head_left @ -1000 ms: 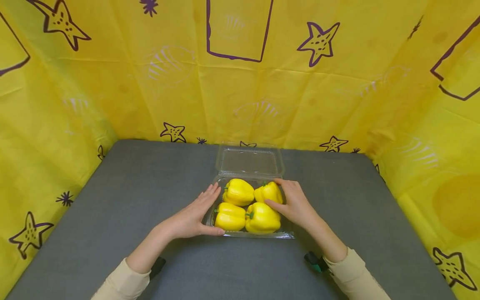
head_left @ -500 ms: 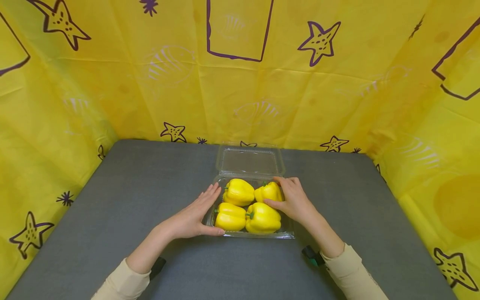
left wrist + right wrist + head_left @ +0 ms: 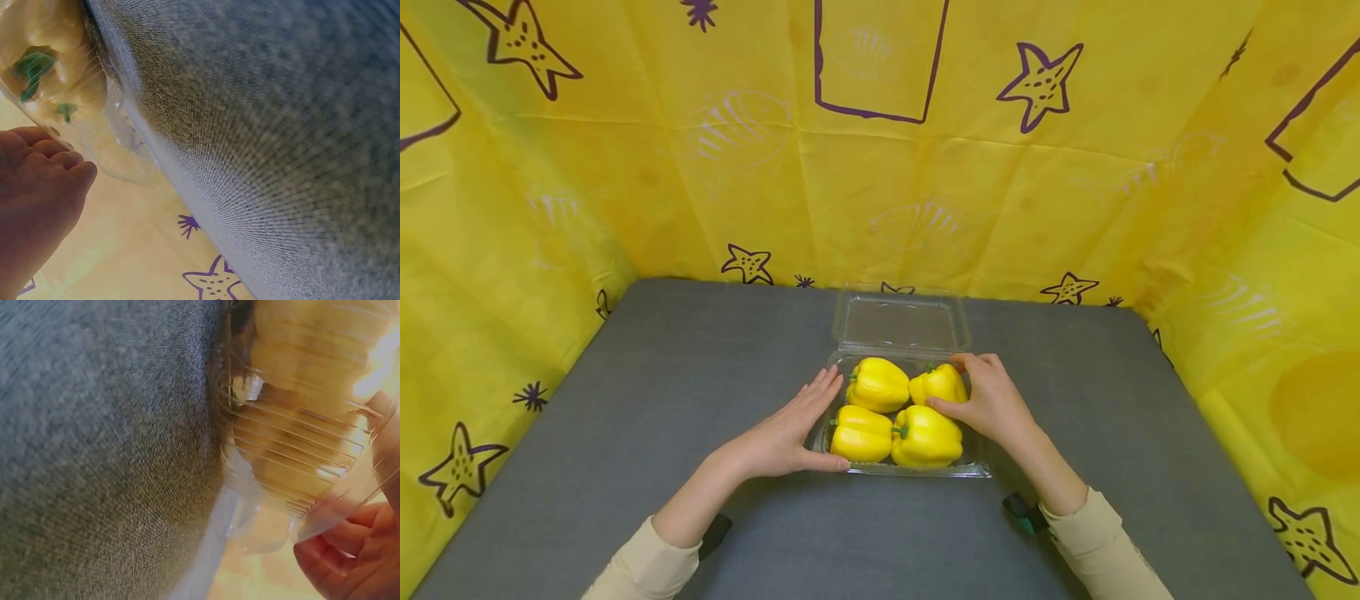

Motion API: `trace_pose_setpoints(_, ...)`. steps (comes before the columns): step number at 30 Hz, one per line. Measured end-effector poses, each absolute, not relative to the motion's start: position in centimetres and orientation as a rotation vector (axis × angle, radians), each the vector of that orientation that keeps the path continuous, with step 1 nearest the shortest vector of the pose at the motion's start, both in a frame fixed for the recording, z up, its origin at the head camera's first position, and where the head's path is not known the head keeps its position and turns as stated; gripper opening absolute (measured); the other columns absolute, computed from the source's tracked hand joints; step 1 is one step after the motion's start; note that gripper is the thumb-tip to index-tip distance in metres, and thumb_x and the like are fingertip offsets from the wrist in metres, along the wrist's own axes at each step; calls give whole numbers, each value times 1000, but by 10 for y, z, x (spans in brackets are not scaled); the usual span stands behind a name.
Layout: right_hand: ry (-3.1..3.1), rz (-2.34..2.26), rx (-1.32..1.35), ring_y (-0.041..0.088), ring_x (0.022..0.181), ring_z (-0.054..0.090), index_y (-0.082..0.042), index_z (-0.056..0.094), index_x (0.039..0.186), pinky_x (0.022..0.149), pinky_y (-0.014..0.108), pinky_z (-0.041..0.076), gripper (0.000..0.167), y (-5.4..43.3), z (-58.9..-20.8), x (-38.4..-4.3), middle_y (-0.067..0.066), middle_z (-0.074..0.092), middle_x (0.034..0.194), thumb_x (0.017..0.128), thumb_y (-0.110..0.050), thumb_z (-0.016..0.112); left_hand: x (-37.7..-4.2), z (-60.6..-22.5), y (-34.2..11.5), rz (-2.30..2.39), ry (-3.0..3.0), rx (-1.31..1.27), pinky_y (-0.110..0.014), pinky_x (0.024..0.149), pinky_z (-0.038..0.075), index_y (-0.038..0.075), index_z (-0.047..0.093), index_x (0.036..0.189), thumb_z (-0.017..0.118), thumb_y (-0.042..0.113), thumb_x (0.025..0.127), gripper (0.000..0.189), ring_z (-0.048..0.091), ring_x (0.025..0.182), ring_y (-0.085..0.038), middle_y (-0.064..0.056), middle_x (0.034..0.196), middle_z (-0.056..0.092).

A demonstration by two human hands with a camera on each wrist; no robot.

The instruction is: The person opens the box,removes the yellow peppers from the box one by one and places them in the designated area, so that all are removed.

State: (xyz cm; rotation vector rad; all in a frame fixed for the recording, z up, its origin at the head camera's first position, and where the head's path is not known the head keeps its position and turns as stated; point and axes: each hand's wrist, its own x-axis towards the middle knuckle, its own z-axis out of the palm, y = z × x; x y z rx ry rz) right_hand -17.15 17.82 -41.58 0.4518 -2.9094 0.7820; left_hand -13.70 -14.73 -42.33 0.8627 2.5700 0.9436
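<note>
Several yellow bell peppers with green stems lie in a clear plastic clamshell container. In the head view my left hand rests along the container's left side, fingers nearly straight, thumb at the front left corner. The left wrist view shows those fingers beside the clear wall. My right hand reaches over the right rim and holds the back right bell pepper, thumb in front and fingers at its far side. In the right wrist view the ribbed wall partly covers the right hand.
The container's hinged lid lies folded back toward the rear edge of the grey table. A yellow cloth with starfish drawings surrounds the table at the back and both sides.
The right hand and forearm have shifted very slightly, with the fingers still around the back right bell pepper. The left hand, container and other bell peppers stay put.
</note>
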Motion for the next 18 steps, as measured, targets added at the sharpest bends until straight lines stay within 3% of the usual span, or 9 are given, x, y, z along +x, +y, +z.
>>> trace_pose_setpoints(8, -2887, 814, 420, 29, 108, 47, -5, 64, 115, 87, 45, 47, 65, 177, -418, -174, 8, 65, 109, 70, -47, 85, -137, -424, -148, 943, 2569, 862, -49, 117, 6, 6, 7, 157, 73, 62, 76, 119, -5, 148, -22, -7, 163, -4)
trace_pose_setpoints(18, -2893, 959, 284, 29, 112, 44, -6, 59, 117, 90, 48, 45, 66, 175, -419, -172, 11, 57, 112, 70, -44, 84, -137, -424, -148, 938, 2571, 858, -49, 117, 6, 6, 7, 157, 73, 62, 76, 119, -5, 148, -22, -7, 163, -4)
